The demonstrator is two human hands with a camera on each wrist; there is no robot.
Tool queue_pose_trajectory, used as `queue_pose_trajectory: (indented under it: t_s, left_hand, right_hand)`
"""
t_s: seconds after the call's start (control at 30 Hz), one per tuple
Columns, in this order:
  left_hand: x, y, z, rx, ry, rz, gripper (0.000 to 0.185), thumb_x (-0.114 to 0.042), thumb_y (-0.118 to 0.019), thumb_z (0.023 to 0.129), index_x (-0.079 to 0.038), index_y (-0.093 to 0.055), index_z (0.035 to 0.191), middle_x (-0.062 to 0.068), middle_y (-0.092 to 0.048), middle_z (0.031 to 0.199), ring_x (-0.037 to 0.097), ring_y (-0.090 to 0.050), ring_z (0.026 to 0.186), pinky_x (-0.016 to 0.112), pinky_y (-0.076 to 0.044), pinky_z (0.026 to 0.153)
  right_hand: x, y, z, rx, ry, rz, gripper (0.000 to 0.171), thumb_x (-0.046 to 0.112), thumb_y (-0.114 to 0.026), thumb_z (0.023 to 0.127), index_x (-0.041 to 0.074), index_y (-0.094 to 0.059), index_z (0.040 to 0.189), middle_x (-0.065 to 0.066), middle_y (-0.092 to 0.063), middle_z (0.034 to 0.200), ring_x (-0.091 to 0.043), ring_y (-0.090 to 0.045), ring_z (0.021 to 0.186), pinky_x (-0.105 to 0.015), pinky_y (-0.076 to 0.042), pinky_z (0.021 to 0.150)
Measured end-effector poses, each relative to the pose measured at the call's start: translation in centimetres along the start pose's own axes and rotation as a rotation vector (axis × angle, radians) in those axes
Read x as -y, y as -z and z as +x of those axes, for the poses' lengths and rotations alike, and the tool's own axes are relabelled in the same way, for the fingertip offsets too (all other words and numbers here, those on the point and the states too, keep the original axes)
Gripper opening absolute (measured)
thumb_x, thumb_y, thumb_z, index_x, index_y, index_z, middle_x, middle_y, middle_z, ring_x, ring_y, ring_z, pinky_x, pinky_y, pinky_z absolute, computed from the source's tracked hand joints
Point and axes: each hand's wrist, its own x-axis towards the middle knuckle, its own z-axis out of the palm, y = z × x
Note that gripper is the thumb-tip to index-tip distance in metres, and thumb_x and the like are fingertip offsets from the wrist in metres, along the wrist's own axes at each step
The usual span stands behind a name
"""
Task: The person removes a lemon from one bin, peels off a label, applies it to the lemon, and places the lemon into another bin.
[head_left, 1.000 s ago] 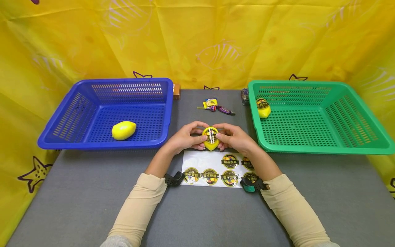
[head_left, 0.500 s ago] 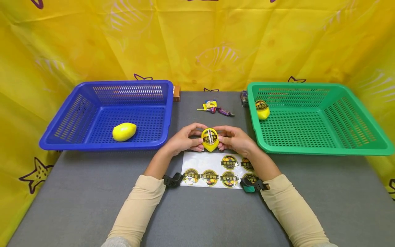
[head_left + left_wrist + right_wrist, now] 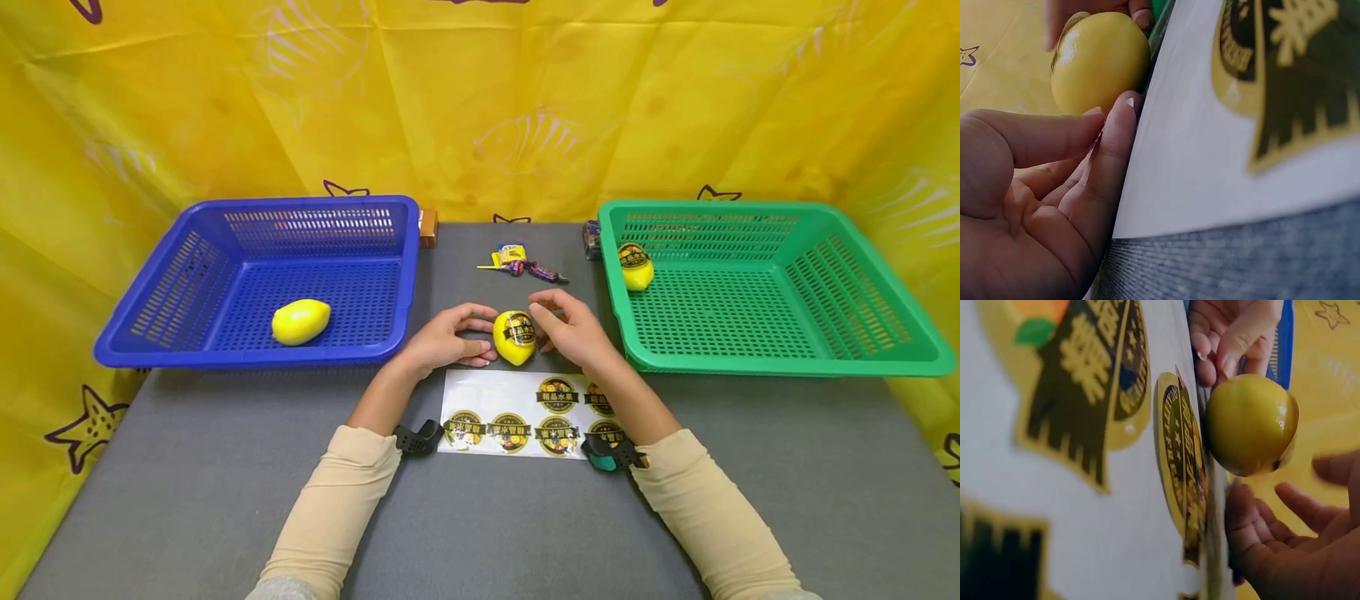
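Note:
A yellow lemon (image 3: 514,337) with a dark round sticker on its right side sits on the grey table (image 3: 187,467), just beyond a white sticker sheet (image 3: 525,412). My left hand (image 3: 468,337) lies to its left with relaxed fingers, and the fingertips (image 3: 1116,112) touch the lemon (image 3: 1100,59). My right hand (image 3: 553,325) hovers to its right, fingers spread and a little off the lemon (image 3: 1250,425). Neither hand grips it. The sheet (image 3: 1210,156) carries several black and gold round stickers.
A blue basket (image 3: 187,250) at the left holds a plain lemon (image 3: 300,321). A green basket (image 3: 862,333) at the right holds a stickered lemon (image 3: 637,267). Candies (image 3: 521,260) lie at the back centre, with a small brown box (image 3: 428,225) behind the blue basket's corner. Yellow cloth surrounds the table.
Both hands have loosened their hold on the lemon. It now rests on the table with the sticker turned to the right. The right fingers have opened and drawn slightly away.

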Motion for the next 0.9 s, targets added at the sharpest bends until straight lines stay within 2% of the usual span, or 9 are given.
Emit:
queue_pose_trajectory:
  t_s: [0.1, 0.17, 0.23, 0.33, 0.4, 0.53, 0.67, 0.8, 0.9]
  left_hand:
    - [0.0, 0.0, 0.0, -0.004, 0.002, 0.003, 0.051, 0.013, -0.060, 0.093, 0.001, -0.047, 0.141, 0.023, -0.055, 0.132, 0.026, -0.070, 0.090, 0.037, -0.060, 0.079]
    - [0.0, -0.1, 0.0, -0.010, 0.000, 0.013, 0.051, 0.013, -0.062, 0.092, 0.001, -0.048, 0.140, 0.023, -0.056, 0.131, 0.025, -0.069, 0.090, 0.037, -0.060, 0.079]
    - [0.0, -0.1, 0.0, -0.020, -0.002, 0.027, 0.052, 0.013, -0.064, 0.091, 0.001, -0.050, 0.139, 0.022, -0.057, 0.129, 0.025, -0.069, 0.089, 0.036, -0.060, 0.079]
    - [0.0, -0.2, 0.0, -0.025, -0.011, 0.052, 0.053, 0.013, -0.066, 0.088, 0.002, -0.051, 0.138, 0.022, -0.058, 0.129, 0.025, -0.069, 0.088, 0.036, -0.060, 0.078]
    - [0.1, -0.2, 0.0, -0.026, -0.015, 0.065, 0.053, 0.012, -0.067, 0.087, 0.003, -0.052, 0.137, 0.022, -0.058, 0.128, 0.025, -0.069, 0.089, 0.036, -0.060, 0.078]
    - [0.2, -0.3, 0.1, -0.042, -0.028, 0.098, 0.051, 0.011, -0.067, 0.087, 0.003, -0.053, 0.135, 0.023, -0.059, 0.126, 0.025, -0.067, 0.089, 0.035, -0.060, 0.077]
    - [0.3, -0.3, -0.1, -0.058, -0.033, 0.125, 0.047, 0.009, -0.069, 0.086, 0.002, -0.055, 0.131, 0.022, -0.060, 0.122, 0.025, -0.067, 0.087, 0.036, -0.061, 0.076]
    - [0.3, -0.3, -0.1, -0.035, -0.034, 0.089, 0.047, 0.009, -0.069, 0.088, 0.002, -0.054, 0.132, 0.021, -0.060, 0.124, 0.026, -0.069, 0.088, 0.037, -0.060, 0.078]
    - [0.2, -0.3, -0.1, -0.024, -0.039, 0.071, 0.048, 0.010, -0.068, 0.088, 0.004, -0.053, 0.134, 0.021, -0.059, 0.128, 0.026, -0.071, 0.089, 0.036, -0.060, 0.078]
  right_hand:
    - [0.4, -0.4, -0.4, 0.057, 0.082, -0.164, 0.054, 0.029, -0.063, 0.100, 0.002, -0.048, 0.143, -0.021, -0.051, 0.135, -0.034, -0.061, 0.103, -0.045, -0.055, 0.082]
    - [0.6, -0.9, -0.5, 0.098, 0.151, -0.279, 0.063, 0.032, -0.071, 0.094, 0.003, -0.047, 0.145, -0.021, -0.050, 0.137, -0.033, -0.057, 0.110, -0.046, -0.053, 0.088]
    - [0.8, -1.3, -0.7, 0.117, 0.200, -0.360, 0.069, 0.030, -0.078, 0.089, 0.004, -0.048, 0.144, -0.020, -0.051, 0.136, -0.031, -0.055, 0.111, -0.045, -0.051, 0.090]
    - [1.1, -1.7, -0.9, 0.099, 0.246, -0.444, 0.068, 0.023, -0.084, 0.082, 0.003, -0.053, 0.140, -0.018, -0.056, 0.131, -0.029, -0.055, 0.110, -0.043, -0.052, 0.089]
    - [1.3, -1.8, -1.1, 0.082, 0.249, -0.461, 0.067, 0.020, -0.085, 0.080, 0.003, -0.055, 0.138, -0.016, -0.058, 0.130, -0.028, -0.057, 0.107, -0.042, -0.052, 0.088]
    - [2.3, -1.9, -1.3, 0.064, 0.289, -0.459, 0.065, 0.023, -0.085, 0.079, 0.005, -0.058, 0.135, -0.012, -0.060, 0.128, -0.025, -0.057, 0.104, -0.040, -0.052, 0.086]
    - [4.7, -1.5, -1.6, 0.074, 0.361, -0.464, 0.063, 0.027, -0.083, 0.080, 0.006, -0.059, 0.135, -0.008, -0.062, 0.125, -0.021, -0.058, 0.098, -0.036, -0.052, 0.081]
    - [7.8, 0.5, -2.1, 0.084, 0.399, -0.472, 0.063, 0.023, -0.082, 0.080, 0.006, -0.058, 0.136, -0.007, -0.062, 0.122, -0.021, -0.060, 0.095, -0.034, -0.056, 0.077]
    - [9.8, 3.1, -2.0, 0.076, 0.371, -0.477, 0.063, 0.018, -0.081, 0.080, 0.007, -0.056, 0.137, -0.009, -0.061, 0.120, -0.024, -0.060, 0.096, -0.036, -0.057, 0.076]
